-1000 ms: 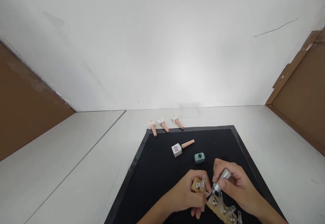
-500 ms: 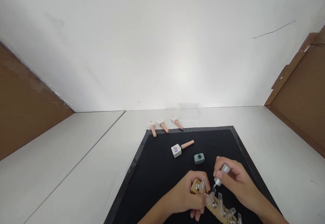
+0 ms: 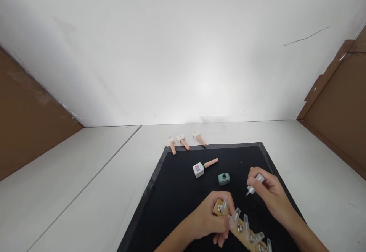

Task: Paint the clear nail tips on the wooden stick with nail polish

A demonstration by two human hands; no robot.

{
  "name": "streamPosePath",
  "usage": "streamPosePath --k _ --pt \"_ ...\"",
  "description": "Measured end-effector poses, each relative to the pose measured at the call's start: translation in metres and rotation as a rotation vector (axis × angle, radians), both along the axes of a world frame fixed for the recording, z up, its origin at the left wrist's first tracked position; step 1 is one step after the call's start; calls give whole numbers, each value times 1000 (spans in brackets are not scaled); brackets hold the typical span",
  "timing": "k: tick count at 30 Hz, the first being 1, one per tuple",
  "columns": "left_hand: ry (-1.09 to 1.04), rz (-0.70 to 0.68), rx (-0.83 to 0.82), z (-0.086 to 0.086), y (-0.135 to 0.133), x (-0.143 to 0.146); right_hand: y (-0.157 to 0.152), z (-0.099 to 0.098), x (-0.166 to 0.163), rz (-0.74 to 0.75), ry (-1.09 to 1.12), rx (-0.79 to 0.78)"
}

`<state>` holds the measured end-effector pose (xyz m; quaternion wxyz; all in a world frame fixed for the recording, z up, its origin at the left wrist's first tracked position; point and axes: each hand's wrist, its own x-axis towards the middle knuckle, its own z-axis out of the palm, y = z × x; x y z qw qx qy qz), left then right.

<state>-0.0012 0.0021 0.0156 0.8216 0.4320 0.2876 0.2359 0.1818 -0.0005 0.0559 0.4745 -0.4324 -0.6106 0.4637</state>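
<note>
My left hand (image 3: 213, 217) is wrapped round the upper end of a wooden nail tip stand (image 3: 243, 236), which slants down to the lower right. Several clear false nail tips (image 3: 246, 224) stick up from its metal studs. In my right hand (image 3: 267, 193) is a nail polish brush (image 3: 256, 183) with a silver-grey cap, pinched between thumb and fingers. Its bristle end points down and left, apart from the nail tips. Just left of the brush, an uncapped teal polish bottle (image 3: 223, 178) stands on the black mat (image 3: 177, 198).
A white polish bottle with a pink cap (image 3: 198, 169) lies on the mat. Three more white bottles with pink caps (image 3: 183, 140) lie along the mat's far edge. Behind rises a white wall (image 3: 183, 53), with brown cardboard panels (image 3: 337, 111) at both sides.
My right hand has lifted the brush off the nail tips and moved it up and right. My left hand and the stand have hardly shifted.
</note>
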Motion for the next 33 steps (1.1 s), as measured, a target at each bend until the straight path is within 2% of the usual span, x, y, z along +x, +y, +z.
streamPosePath --k 2,6,9,11,14,16,18,21,25,28,30,33 --pt "-17 -2 10 0 0 -1 0 0 1 9 63 41" --pt "-43 -1 4 2 0 -1 0 3 1 159 49 85" --pt "-37 2 -2 2 0 -1 1 4 2 78 -15 74" --pt "-36 4 -7 0 0 -2 1 3 3 43 36 108" --pt "-55 0 -17 -1 0 -3 1 3 3 155 108 169" --pt "-56 0 -19 -2 1 -3 1 4 4 213 65 185" --pt "-53 6 -16 -2 1 -3 0 5 4 173 21 188" --pt "-69 19 -15 -3 1 -3 1 6 5 118 73 211" --pt "-94 8 -20 -4 0 -3 2 7 5 220 64 255" --pt "-111 6 -20 -5 -1 -4 2 7 6 144 19 238" --pt "-115 7 -23 -6 0 -4 1 8 4 117 72 244" --pt "-106 2 -27 -7 1 -4 -3 11 -1 214 137 281"
